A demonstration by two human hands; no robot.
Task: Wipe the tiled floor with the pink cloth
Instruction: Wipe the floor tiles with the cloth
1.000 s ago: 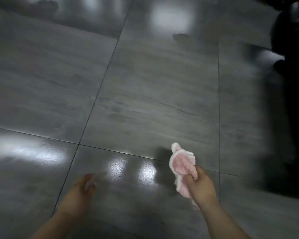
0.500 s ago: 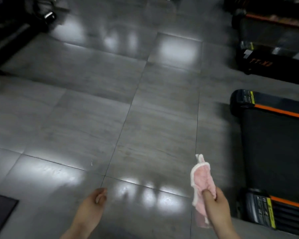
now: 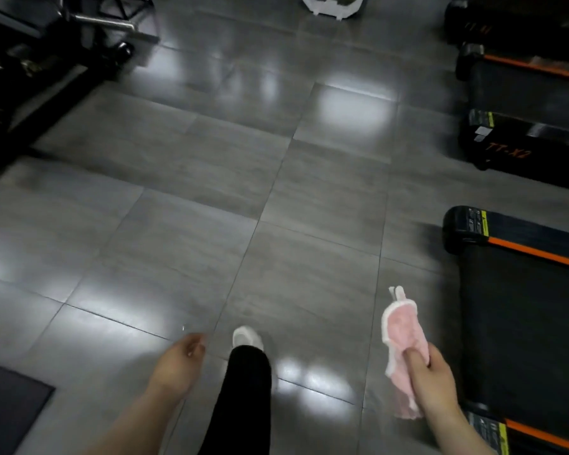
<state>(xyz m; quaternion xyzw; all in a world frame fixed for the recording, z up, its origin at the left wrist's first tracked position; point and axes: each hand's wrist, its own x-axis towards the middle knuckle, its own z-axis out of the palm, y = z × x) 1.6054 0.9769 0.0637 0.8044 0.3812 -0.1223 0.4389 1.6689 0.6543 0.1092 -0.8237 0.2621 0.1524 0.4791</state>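
Down at four o'clock, the pink cloth (image 3: 402, 336) is hanging above the tiled floor (image 3: 211, 198), its lower part lying hidden behind the right hand (image 3: 432, 376), whose fingers are pinching it. Toward seven o'clock the left hand (image 3: 174, 366) is hovering loosely curled, holding nothing. At three o'clock a treadmill (image 3: 519, 307) is running off frame.

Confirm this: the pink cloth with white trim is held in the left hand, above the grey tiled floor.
Wrong hand. The head view shows the pink cloth with white trim held in the right hand, above the grey tiled floor; the left hand is empty.
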